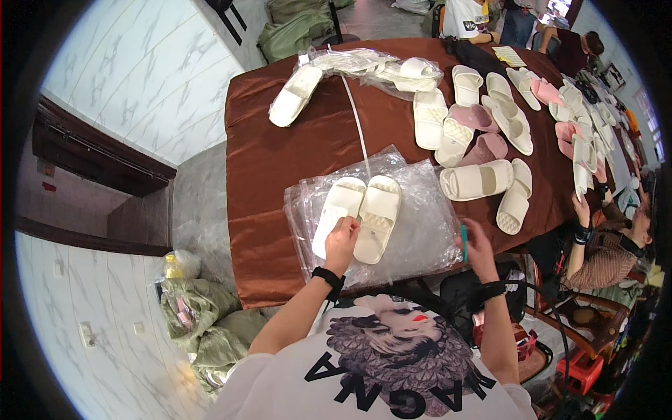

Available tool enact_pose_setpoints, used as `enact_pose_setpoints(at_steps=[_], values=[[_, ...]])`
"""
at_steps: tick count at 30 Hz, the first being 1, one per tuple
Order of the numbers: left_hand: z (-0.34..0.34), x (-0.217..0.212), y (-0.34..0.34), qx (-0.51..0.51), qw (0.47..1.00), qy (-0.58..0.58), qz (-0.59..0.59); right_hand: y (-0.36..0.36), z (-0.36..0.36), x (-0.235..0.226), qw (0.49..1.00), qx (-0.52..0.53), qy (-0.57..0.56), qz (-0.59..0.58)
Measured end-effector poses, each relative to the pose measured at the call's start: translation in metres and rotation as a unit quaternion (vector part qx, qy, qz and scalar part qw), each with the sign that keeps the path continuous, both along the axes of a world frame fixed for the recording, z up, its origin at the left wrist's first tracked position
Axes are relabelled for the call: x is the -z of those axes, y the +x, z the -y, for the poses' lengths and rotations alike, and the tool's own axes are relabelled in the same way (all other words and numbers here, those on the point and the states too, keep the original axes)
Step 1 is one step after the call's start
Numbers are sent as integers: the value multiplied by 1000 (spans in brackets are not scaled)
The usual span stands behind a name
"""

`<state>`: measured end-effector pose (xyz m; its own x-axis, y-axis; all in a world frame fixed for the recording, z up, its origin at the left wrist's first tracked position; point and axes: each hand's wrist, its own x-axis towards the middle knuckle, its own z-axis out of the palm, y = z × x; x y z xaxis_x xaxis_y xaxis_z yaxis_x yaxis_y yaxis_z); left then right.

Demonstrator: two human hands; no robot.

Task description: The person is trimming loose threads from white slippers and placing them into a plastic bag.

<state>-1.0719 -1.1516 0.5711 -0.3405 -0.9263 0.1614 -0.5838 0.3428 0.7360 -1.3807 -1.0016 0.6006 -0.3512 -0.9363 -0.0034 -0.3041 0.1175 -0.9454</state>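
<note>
As left fingers curl on slipper | right fingers, bent, touch teal strip

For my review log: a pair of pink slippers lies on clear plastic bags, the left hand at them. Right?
Not quite: the head view shows the pair of slippers is off-white, not pink; they lie on clear plastic bags, the left hand at them.
</note>
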Motion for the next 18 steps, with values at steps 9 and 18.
enact_pose_setpoints(at_steps=[9, 18], values=[[0, -2, -3, -5, 1000, 10, -24, 111, 62, -1, 919, -200, 253, 227], [-3, -1, 1, -17, 999, 16, -34, 123, 75, 5, 914, -173, 263, 257]])
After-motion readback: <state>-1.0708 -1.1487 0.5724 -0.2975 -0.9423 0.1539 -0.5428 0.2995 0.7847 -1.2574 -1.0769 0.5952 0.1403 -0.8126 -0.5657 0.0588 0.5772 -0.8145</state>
